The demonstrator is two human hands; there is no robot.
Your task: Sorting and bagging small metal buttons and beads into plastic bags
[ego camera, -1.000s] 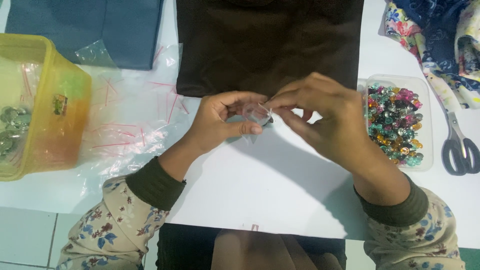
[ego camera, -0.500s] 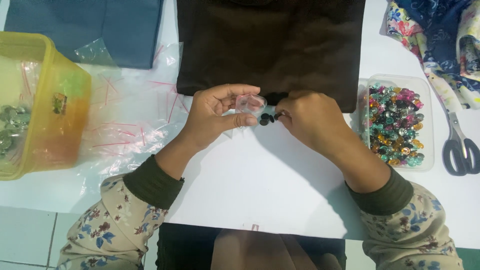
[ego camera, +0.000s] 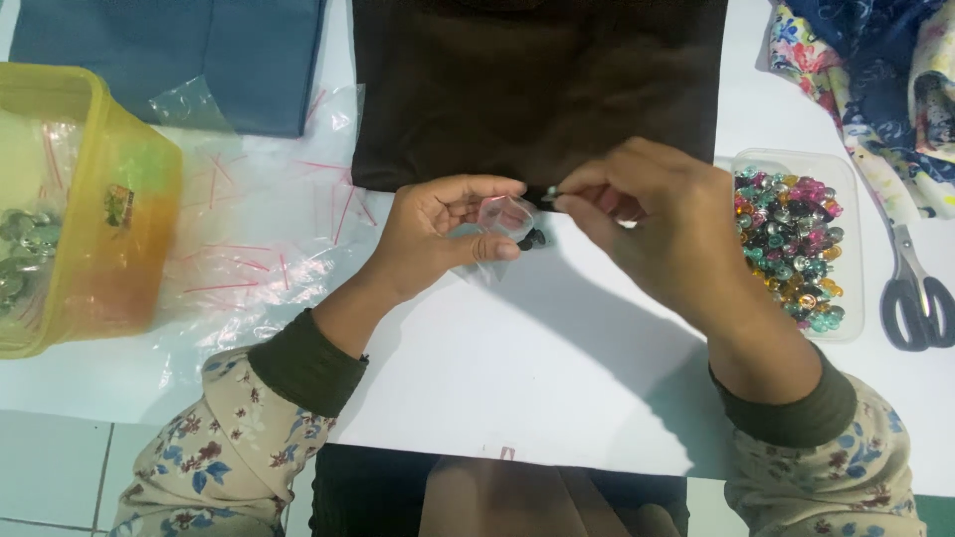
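Left hand (ego camera: 438, 234) pinches small clear plastic bag (ego camera: 502, 224) w/ dark beads inside, above white table (ego camera: 557, 368). Right hand (ego camera: 652, 214) grips tiny bead (ego camera: 550, 193) betw. fingertips, just beside bag mouth.

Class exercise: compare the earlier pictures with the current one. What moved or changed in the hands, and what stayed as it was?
The right hand has drawn slightly back and up from the small clear bag, pinching something tiny at its fingertips. A few dark beads now show at the bag's lower edge. The left hand still holds the bag. The bead tray, scissors and yellow tub have not moved.
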